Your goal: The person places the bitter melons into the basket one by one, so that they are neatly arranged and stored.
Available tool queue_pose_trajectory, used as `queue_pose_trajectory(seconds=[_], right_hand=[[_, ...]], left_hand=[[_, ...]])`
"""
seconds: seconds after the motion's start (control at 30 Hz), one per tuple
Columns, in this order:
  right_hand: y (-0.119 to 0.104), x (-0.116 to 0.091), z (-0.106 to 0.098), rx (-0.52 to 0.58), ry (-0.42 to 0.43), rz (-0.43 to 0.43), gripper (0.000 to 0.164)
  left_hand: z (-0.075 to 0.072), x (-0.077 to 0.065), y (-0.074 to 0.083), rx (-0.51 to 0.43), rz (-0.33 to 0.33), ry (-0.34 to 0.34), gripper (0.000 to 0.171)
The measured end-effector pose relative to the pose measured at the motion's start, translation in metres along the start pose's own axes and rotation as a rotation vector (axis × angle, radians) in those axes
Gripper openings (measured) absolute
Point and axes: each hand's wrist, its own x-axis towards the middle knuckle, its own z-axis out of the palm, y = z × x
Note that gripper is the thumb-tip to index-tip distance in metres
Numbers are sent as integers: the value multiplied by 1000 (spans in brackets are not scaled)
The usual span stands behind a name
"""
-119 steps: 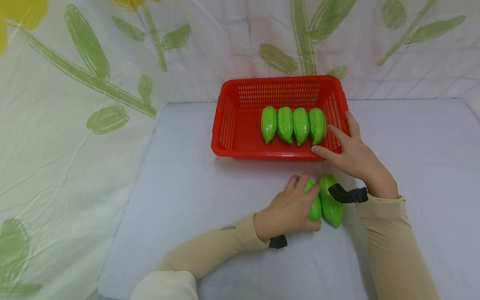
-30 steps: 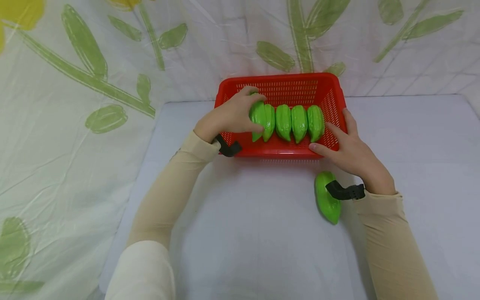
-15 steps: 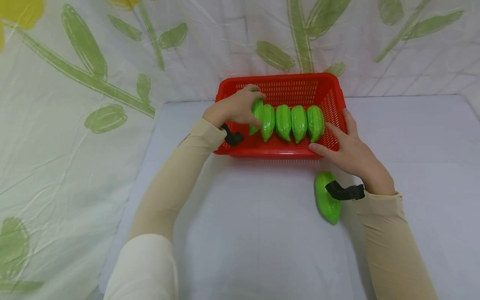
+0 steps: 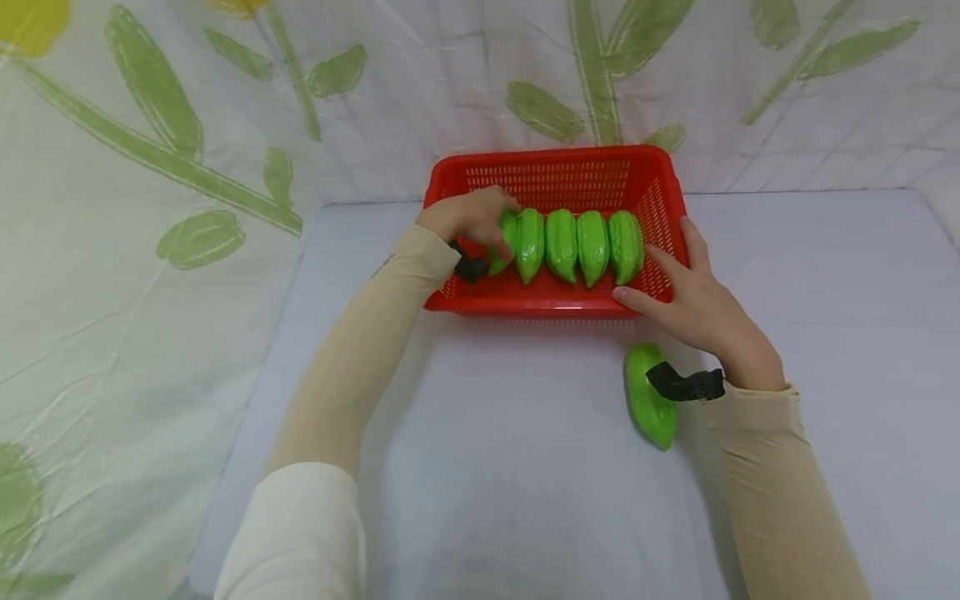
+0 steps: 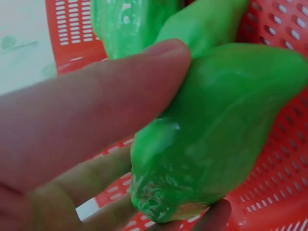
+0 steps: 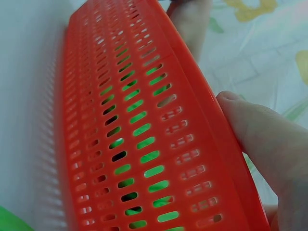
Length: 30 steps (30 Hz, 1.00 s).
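Note:
My left hand (image 4: 483, 218) is inside the red plastic basket (image 4: 558, 306), at its left part. It holds a glossy green gourd (image 5: 216, 125) with a tapered end, thumb on one side and fingers on the other. Several like gourds (image 4: 561, 246) lie side by side to its right, tips toward me. My right hand (image 4: 693, 300) grips the basket's right end at the front corner. Its thumb lies on the front rim, and other fingers hook over the side. In the right wrist view the thumb presses the rim (image 6: 202, 91). Another green gourd (image 4: 647, 408) lies on the table before the basket.
A white-covered table (image 4: 487, 467) carries the basket near its back edge. Behind and to the left hangs a pale curtain (image 4: 420, 100) printed with flowers and leaves. A black wrist mount (image 4: 686, 383) on my right wrist overlaps the loose gourd.
Since the earliest frame, my left hand has taken one gourd from the table to the basket's left side. Lately it has lowered that gourd beside the row. My right hand stays on the basket.

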Motion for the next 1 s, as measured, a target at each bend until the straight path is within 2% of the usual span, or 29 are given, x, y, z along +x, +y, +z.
queue_pose_trajectory(seconds=[0.2, 0.37, 0.6, 0.87, 1.0], right_hand=[[-1, 0, 1, -3, 5, -2, 100], [-2, 0, 1, 0, 5, 0, 100], [-1, -1, 2, -3, 16, 2, 100], [0, 0, 2, 5, 22, -6, 98], [0, 1, 2, 4, 21, -5, 98]], left_hand=[[4, 4, -9, -69, 18, -40, 80], [7, 7, -15, -123, 18, -69, 88], [10, 9, -14, -169, -5, -107, 98], [10, 8, -11, -144, -66, -124, 101], [10, 9, -11, -148, -69, -126, 101]])
